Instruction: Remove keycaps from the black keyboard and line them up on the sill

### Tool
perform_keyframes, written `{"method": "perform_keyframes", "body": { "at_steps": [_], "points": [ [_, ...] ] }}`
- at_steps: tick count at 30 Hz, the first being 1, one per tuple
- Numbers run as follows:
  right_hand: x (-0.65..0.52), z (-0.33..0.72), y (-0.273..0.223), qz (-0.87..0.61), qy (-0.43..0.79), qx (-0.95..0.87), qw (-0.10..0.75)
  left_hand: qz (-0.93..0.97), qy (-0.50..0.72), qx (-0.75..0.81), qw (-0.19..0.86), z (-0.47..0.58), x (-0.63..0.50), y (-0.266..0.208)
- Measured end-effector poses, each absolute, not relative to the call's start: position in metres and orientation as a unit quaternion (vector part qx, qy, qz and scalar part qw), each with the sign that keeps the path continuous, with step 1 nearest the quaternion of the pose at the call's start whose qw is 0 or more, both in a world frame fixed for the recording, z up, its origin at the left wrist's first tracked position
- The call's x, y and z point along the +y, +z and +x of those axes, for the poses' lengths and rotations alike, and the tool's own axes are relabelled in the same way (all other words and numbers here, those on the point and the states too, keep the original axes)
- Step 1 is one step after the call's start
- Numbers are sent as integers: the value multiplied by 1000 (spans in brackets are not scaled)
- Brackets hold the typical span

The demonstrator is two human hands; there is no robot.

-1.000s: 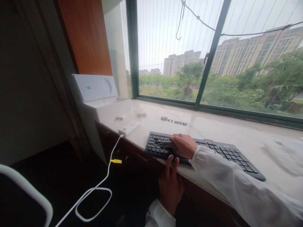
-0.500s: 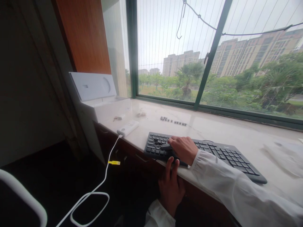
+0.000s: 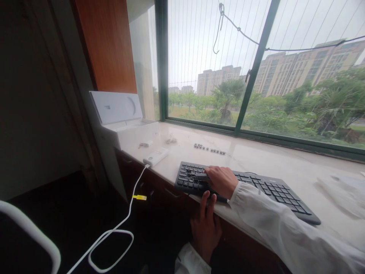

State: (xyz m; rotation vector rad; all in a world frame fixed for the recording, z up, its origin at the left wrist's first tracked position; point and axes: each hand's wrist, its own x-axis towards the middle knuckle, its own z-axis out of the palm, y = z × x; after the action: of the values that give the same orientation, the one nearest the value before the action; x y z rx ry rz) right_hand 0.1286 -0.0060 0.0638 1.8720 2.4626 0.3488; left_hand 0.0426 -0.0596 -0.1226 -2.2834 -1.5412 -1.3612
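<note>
A black keyboard [image 3: 268, 190] lies slantwise along the front of the pale sill, with some keycaps gone at its left end. Over that end, my right hand [image 3: 222, 180] is closed around a slim dark grey tool [image 3: 202, 177], whose thin tip rests among the keys; its exact kind is hard to make out. My left hand [image 3: 207, 224] comes up from below the sill, fingers stretched out, fingertips touching the keyboard's front edge. Behind the keyboard, several loose keycaps [image 3: 218, 151] lie in a row.
A white power bank [image 3: 156, 156] with a white cable [image 3: 129, 211] hanging from it lies left of the keyboard. Behind it stand an open white box [image 3: 137, 133] and a small white item [image 3: 146, 143]. Clear plastic wrapping [image 3: 342, 194] lies at the right, below the window.
The view has tilted slightly, so the scene sits a little lower. My right hand and the tool have barely shifted over the keys; my left hand stays at the keyboard's front edge.
</note>
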Motion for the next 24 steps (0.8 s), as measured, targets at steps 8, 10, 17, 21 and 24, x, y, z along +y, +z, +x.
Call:
{"method": "perform_keyframes", "body": {
  "at_steps": [8, 10, 17, 21, 24],
  "points": [
    [-7, 128, 62, 602, 87, 793, -25, -741, -444, -504, 7, 43, -60, -117],
    [-6, 128, 62, 601, 69, 795, -39, -742, -446, -501, 3, 43, -60, -117],
    [1, 132, 62, 639, 22, 767, -60, -742, -447, -500, -3, 43, -59, -118],
    [3, 133, 62, 649, 25, 757, -69, -745, -437, -504, 1, 43, -61, -119],
    [2, 132, 62, 653, 33, 753, -68, -744, -442, -501, 2, 43, -62, -118]
  ]
}}
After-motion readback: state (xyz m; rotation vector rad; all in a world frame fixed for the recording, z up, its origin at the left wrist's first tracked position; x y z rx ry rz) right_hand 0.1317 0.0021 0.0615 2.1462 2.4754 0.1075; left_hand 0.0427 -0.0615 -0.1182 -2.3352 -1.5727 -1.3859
